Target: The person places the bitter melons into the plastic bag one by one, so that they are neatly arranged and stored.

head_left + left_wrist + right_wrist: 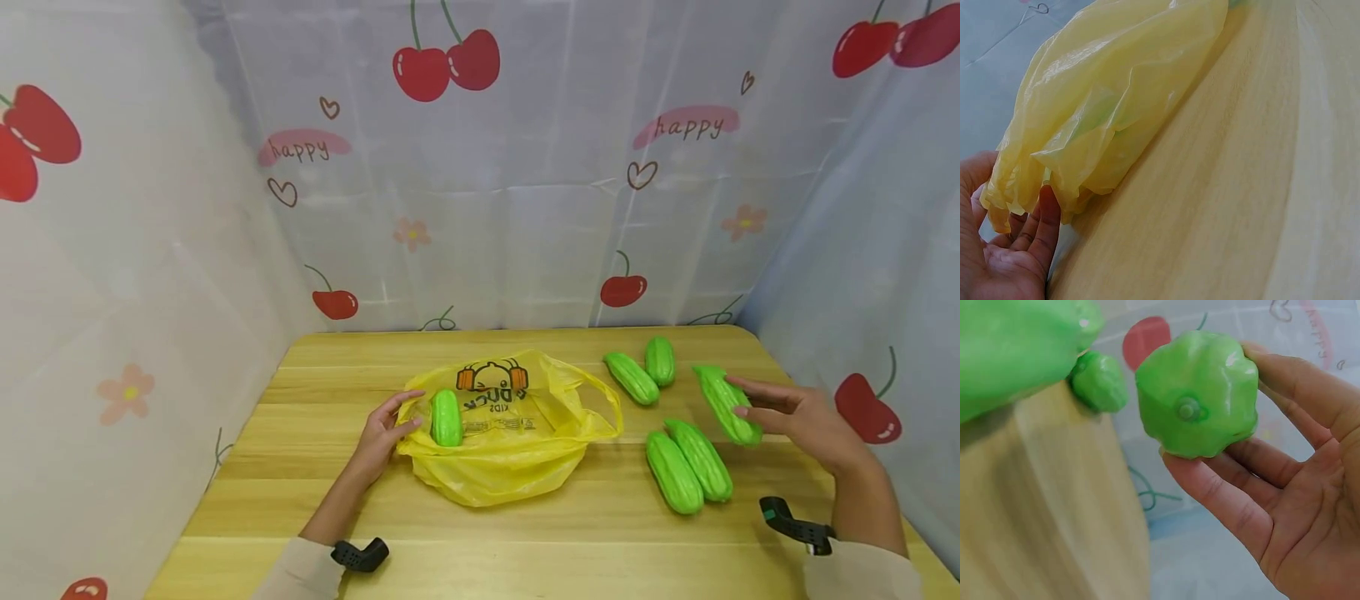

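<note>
Right hand (813, 421) holding a green gourd (724, 407), left hand (378, 437) at a yellow bag (502, 477).
I see the right fingers and thumb pinching that gourd over the desk's (540, 554) right side, between a near pair (672, 471) and a far pair (631, 378). A sixth gourd (447, 419) lies inside the bag. The left fingers hold its left rim, though plastic partly covers them, so I can't judge how firmly.

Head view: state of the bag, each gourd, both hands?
Yellow bag: mouth open, creased
Bagged gourd: inside the bag's mouth
Left hand: holding the bag's left edge
Right hand: gripping a gourd
Held gourd: between thumb and fingers
Near gourd pair: lying on the table
Far gourd pair: lying on the table
</note>
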The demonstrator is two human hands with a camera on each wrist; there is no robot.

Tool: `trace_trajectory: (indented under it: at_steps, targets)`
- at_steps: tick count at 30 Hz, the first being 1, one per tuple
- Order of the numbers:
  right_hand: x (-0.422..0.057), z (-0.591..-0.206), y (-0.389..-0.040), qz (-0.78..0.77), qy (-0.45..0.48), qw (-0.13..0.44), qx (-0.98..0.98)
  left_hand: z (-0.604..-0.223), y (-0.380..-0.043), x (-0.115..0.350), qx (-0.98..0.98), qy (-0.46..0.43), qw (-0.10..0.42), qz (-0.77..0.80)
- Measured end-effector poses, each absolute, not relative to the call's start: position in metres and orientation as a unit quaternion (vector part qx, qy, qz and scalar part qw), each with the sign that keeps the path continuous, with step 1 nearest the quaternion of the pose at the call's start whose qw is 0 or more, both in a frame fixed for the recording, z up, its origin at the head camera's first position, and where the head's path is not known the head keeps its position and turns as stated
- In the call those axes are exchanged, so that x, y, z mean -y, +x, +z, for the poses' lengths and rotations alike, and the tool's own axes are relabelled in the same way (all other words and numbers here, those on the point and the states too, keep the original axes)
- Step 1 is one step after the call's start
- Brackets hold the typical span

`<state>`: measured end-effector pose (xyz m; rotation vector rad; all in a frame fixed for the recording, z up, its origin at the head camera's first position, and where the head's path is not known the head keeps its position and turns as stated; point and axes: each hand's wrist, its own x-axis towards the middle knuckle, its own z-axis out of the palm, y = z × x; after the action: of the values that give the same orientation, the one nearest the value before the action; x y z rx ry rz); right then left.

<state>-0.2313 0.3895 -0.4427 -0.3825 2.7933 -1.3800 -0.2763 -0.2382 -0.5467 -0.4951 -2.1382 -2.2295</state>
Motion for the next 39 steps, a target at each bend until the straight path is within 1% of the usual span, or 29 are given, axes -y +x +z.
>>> trace_trajectory:
  at_steps: [14,23,34,39]
  targets:
    - [-0.358,-0.400,-0.221,-0.405,-0.112,-0.034,-0.907,-0.545,-0.275,0.238,0.681,-0.162,0.006,-0.714]
    - [-0.330,-0.388,-0.222,-0.399,-0.132,-0.051,-0.906,-0.546,-0.276,0.238,0.681,-0.161,0.005,-0.715]
    - [-0.287,-0.371,-0.219,-0.418,-0.132,-0.054,-0.897,-0.546,-0.277,0.239,0.684,-0.160,0.005,-0.711]
    - [-0.271,-0.366,-0.218,-0.420,-0.156,-0.056,-0.892,-0.546,-0.277,0.239,0.684,-0.159,0.006,-0.712]
